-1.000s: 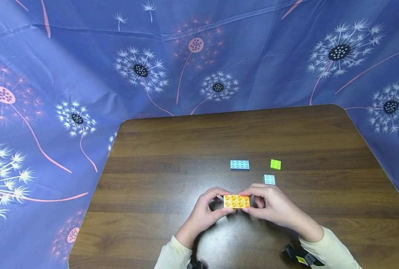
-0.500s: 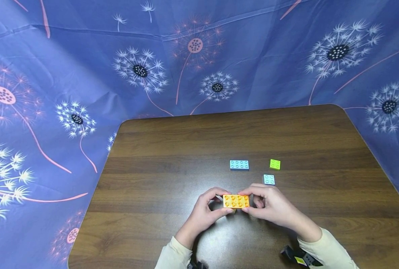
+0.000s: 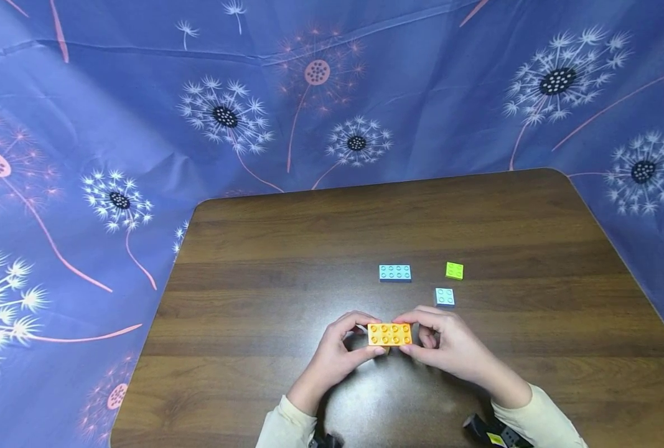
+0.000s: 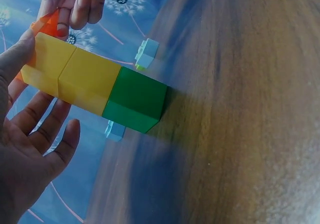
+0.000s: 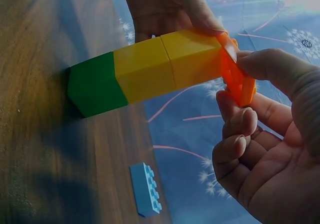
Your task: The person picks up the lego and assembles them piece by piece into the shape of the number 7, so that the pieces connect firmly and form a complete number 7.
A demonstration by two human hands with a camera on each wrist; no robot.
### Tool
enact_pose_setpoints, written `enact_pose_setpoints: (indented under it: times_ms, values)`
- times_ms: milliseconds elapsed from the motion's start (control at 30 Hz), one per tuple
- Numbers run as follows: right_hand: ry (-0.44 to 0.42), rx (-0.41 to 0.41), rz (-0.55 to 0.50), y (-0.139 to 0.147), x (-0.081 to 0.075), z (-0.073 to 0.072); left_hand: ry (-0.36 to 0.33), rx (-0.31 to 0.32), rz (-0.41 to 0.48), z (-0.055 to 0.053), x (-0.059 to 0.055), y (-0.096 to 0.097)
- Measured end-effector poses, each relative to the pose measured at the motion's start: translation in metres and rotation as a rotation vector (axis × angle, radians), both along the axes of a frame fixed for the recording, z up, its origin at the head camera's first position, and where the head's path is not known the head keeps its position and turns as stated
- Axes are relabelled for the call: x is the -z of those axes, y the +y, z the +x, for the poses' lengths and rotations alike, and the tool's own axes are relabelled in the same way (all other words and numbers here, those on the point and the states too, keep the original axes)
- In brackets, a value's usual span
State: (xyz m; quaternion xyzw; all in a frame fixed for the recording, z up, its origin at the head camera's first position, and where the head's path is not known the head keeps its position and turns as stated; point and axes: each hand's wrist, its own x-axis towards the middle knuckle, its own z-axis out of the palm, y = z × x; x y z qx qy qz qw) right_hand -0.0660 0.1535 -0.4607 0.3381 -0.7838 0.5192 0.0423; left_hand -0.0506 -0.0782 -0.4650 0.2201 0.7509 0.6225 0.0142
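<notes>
An orange eight-stud toy brick (image 3: 390, 335) tops a tower. Below it come two yellow bricks (image 5: 142, 71) and a green brick (image 5: 97, 86), whose lower end meets the tabletop. My left hand (image 3: 334, 351) pinches the orange brick's left end between thumb and index finger. At the right end, my right hand (image 3: 452, 345) pinches the same brick, thumb in front and index finger behind. From the head view the orange brick hides nearly all of the tower. The orange brick reaches out past the yellow one toward the right hand in the right wrist view.
Beyond the hands on the wooden table (image 3: 253, 261) lie a blue eight-stud brick (image 3: 395, 272), a lime green four-stud brick (image 3: 454, 270) and a pale blue four-stud brick (image 3: 444, 297). A blue cloth with dandelions (image 3: 421, 93) hangs behind the table's far edge.
Both hands keep the same hold on the orange brick. The head view has shifted a little, so everything appears slightly farther left.
</notes>
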Motion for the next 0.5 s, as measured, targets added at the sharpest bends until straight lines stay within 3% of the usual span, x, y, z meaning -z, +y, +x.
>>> enact_pose_setpoints:
  times_ms: [200,500]
  values:
    - [-0.022,0.008,-0.033,-0.003,-0.011,0.005,0.061,0.003,-0.006,0.000,-0.004,0.000]
    - [-0.036,0.036,-0.020,0.008,0.006,0.002,0.082,-0.006,-0.022,0.000,-0.004,0.001]
